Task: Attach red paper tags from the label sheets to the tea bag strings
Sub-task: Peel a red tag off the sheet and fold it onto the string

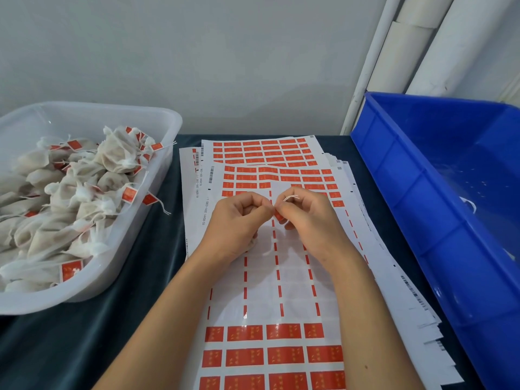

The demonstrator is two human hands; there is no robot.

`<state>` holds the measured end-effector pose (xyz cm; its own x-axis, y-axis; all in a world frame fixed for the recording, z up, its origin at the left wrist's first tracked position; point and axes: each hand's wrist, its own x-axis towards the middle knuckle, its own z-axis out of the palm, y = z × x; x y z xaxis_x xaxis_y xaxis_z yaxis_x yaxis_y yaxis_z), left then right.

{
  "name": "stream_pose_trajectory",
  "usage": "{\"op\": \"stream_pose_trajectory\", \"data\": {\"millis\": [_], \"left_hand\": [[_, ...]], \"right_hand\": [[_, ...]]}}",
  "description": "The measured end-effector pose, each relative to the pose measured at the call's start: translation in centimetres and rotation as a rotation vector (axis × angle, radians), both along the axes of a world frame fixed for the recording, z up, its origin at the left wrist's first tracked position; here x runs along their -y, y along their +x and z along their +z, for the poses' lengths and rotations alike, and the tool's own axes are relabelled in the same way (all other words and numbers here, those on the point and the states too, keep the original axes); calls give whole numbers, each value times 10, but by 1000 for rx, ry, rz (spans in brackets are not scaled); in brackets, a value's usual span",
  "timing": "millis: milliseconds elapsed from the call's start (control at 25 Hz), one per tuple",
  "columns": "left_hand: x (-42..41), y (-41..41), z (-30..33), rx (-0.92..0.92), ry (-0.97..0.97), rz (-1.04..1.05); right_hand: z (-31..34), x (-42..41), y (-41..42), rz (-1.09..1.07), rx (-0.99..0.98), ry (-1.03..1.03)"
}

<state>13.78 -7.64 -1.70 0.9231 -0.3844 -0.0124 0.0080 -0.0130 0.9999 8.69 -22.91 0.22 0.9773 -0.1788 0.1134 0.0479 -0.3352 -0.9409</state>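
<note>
A big blue bin (450, 209) sits on the right and a clear tub (140, 229) full of tagged tea bags (84, 198) on the left — one of each. Between them lies a stack of label sheets (270, 277); I can't count them. Two hands meet over the top sheet. The left hand (239, 220) and right hand (306, 218) both pinch one small red tag (278, 215) around a white string (291, 197). The sticky tag could fold crooked or miss the string — the string is thin and could slip.
</note>
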Motion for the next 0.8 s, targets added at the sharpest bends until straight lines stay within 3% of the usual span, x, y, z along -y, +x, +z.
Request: {"op": "stream_pose_trajectory", "data": {"millis": [280,520,600,800], "left_hand": [[-2,3,-5,55,40,-35],[3,0,-6,99,87,75],[0,1,-3,171,204,76],[-20,8,6,367,739,105]], "right_hand": [[-2,0,-1,35,9,8],[-6,-2,2,-65,27,51],[-4,-1,1,-109,52,100],[2,-2,-1,-176,113,168]]}}
